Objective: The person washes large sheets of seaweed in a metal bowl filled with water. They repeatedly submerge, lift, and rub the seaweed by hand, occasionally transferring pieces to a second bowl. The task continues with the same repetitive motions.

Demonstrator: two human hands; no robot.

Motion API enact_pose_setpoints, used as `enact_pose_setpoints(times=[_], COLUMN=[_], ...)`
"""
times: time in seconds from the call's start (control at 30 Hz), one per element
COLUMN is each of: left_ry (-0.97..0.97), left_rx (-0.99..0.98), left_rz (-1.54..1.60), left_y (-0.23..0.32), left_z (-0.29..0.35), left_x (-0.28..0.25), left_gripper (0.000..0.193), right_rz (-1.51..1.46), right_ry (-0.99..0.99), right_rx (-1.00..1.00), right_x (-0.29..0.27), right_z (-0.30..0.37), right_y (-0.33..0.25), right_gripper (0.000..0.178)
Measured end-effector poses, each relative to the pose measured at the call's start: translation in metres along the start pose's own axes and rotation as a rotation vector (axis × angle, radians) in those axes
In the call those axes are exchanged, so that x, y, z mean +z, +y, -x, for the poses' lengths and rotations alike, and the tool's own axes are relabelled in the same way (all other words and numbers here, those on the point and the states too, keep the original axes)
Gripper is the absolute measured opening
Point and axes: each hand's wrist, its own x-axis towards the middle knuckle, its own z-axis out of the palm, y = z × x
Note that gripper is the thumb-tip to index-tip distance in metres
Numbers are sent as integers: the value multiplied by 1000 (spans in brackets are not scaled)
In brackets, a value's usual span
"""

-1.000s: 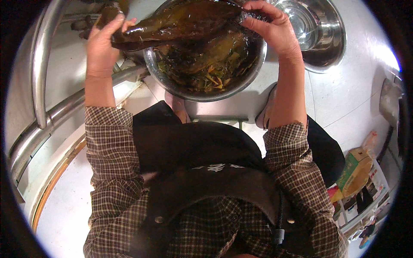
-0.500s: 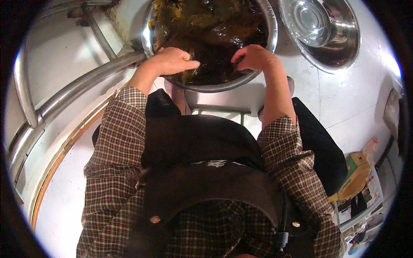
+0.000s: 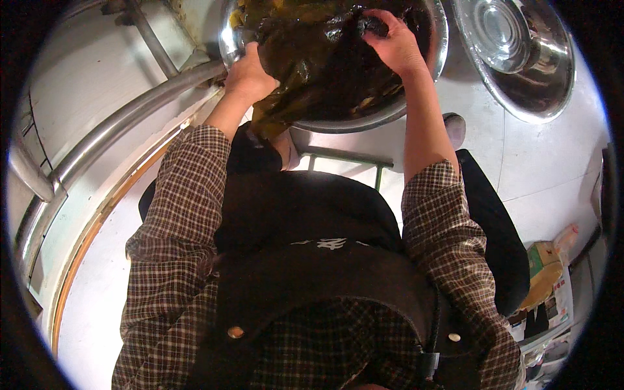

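A large round metal basin holds wet, glossy, dark green-brown sheets of kelp. At the basin's left side my left hand is closed on the edge of a kelp sheet, its thumb on top. A fold of that sheet hangs over the near-left rim. Farther in, to the right, my right hand pinches a dark, bunched part of the kelp between thumb and fingers. The undersides of both hands' grips are partly hidden.
To the right, a second metal basin holds a clear round bowl or lid. Metal pipes run along the left wall. A green metal stool frame is under the near rim. Boxes and papers lie lower right.
My right hand has moved up and away, lifting kelp. My left hand has turned and shifted slightly farther away. A kelp sheet now drapes over the near-left rim. The view has shifted slightly.
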Motion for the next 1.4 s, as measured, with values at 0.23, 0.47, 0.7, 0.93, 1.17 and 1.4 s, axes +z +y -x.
enact_pose_setpoints(times=[0.23,0.47,0.7,0.93,1.17,1.4], left_ry=[118,77,139,-22,-208,-110], left_rx=[-33,53,-59,-67,-60,-282], left_rz=[445,1591,338,100,1035,1452], left_y=[-36,-33,-17,0,-5,9], left_z=[-48,-51,-40,-30,-34,0], left_x=[-8,-47,19,26,27,6], left_gripper=[39,68,65,50,58,61], right_rz=[-51,-152,-20,240,670,194], right_ry=[237,371,105,-186,-58,240], right_rx=[46,34,-159,-237,-199,-112], right_x=[-5,29,90,111,83,83], right_z=[-21,6,39,54,28,21], right_y=[-14,-44,-95,-77,-59,-84], right_gripper=[40,40,42,45,38,34])
